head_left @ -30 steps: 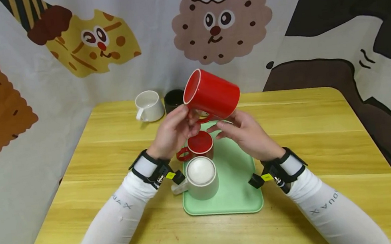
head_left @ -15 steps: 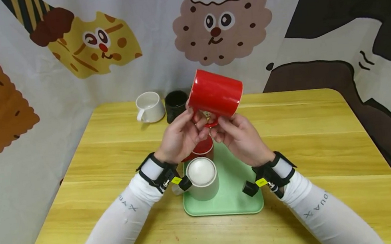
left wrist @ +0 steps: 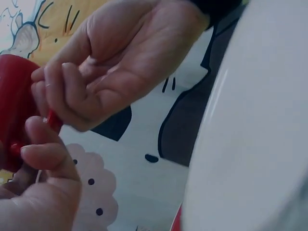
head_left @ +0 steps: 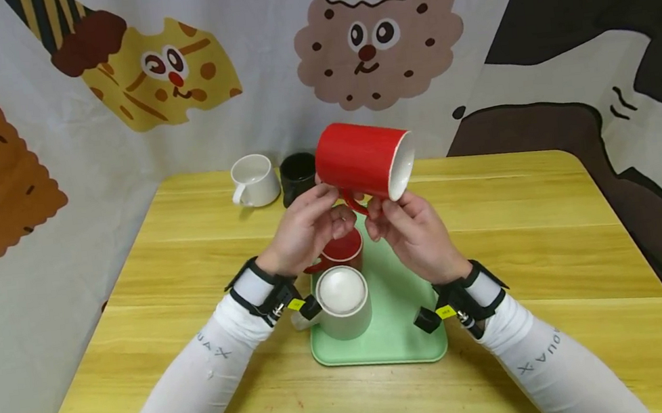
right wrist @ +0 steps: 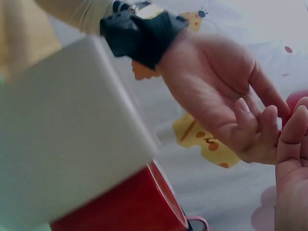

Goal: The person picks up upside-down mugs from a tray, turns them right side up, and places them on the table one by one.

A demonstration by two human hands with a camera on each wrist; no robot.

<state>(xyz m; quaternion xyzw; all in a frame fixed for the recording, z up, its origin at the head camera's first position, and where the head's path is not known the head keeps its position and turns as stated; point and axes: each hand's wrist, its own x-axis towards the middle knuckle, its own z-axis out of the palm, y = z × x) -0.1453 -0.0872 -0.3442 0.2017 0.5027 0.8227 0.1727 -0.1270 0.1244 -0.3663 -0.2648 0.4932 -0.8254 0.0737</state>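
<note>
A red mug (head_left: 356,159) with a white inside lies sideways in the air above the tray, its mouth facing right and its handle pointing down. My left hand (head_left: 303,227) holds it near the base end, fingers curled underneath. By the rim and handle, my right hand (head_left: 420,234) pinches it between thumb and fingers. Below, a second red mug (head_left: 342,249) stands on the green tray (head_left: 404,341), partly covered by my left hand. Nearer me on that tray is a white mug (head_left: 343,304), upside down with its handle to the left.
At the back of the wooden table (head_left: 524,232) stand a white cup (head_left: 254,181) and a black cup (head_left: 298,175) side by side. Behind the table hangs a white cloth (head_left: 264,50) printed with cartoon snacks.
The raised red mug has turned: its base end showed at the left before, and its white mouth now shows at the right. My right hand has come in to the handle and rim.
</note>
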